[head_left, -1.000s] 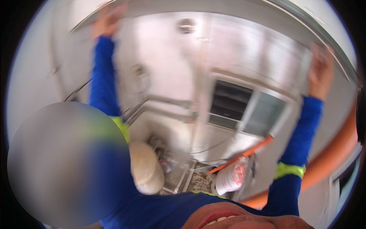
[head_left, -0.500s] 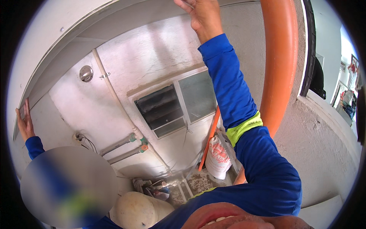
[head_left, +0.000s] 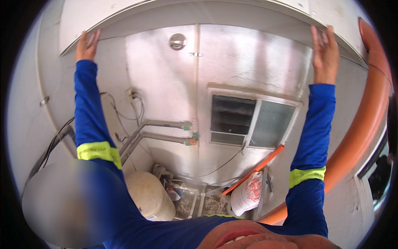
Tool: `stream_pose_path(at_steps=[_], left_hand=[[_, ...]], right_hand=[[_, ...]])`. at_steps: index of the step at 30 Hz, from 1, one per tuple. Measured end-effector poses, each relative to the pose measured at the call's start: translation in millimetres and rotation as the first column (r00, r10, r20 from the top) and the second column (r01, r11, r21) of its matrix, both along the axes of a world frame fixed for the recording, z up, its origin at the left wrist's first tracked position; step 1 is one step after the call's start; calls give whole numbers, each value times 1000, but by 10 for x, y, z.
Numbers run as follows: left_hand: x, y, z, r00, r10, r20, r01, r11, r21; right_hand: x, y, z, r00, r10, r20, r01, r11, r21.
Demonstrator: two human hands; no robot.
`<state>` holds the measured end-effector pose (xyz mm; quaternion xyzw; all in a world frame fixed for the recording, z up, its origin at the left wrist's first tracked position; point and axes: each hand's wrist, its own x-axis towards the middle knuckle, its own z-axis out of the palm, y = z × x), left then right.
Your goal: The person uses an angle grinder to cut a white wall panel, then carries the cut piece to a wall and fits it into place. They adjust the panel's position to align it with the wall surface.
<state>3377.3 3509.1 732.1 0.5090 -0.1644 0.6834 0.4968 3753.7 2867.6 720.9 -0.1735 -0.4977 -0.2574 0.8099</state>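
Both my arms reach up, in blue sleeves with yellow-green bands. Overhead is a white panel [head_left: 112, 14] with small screws in its face and a grey underside. My left hand [head_left: 87, 46] is at the panel's lower edge near its left end, fingers stretched up and apart against it. Near the right end, my right hand [head_left: 324, 56] is likewise raised to the edge, fingers extended and spread. Neither hand visibly wraps round the panel. What lies behind the edge is hidden.
Behind stands a pale wall with a sliding window [head_left: 252, 120], a round metal cover [head_left: 178, 41] and valved pipes [head_left: 166, 139]. A thick orange pipe [head_left: 356, 143] curves down at right. Below are a beige tank [head_left: 150, 195], a white sack [head_left: 247, 195] and a thin orange pipe [head_left: 253, 169].
The view has swung and levelled, so the panel now spans the top. My right hand, earlier at the upper middle, now shows fully at the panel's right end. The left stays at its edge.
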Motion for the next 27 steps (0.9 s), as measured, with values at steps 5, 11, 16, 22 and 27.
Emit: stream_pose_path(at_steps=[5, 11, 16, 22, 27], left_hand=[[-27, -481, 172, 821, -480, 309, 568, 742, -357], [-47, -458, 103, 881, -406, 243, 466, 837, -287], [-23, -370, 38, 883, -437, 169, 466, 855, -228], [76, -330, 14, 933, -275, 233, 323, 924, -204], [-60, -21, 38, 969, -146, 201, 187, 962, -198]], right_hand=[[115, -13, 44, 994, 108, 28, -109, 994, 28], [125, -17, 39, 995, 98, 22, -99, 995, 19], [98, -2, 27, 998, 64, -22, -63, 997, 33], [183, -27, 33, 999, 11, -36, -11, 1000, 0], [274, -92, 63, 1000, -17, 7, 17, 998, -60]])
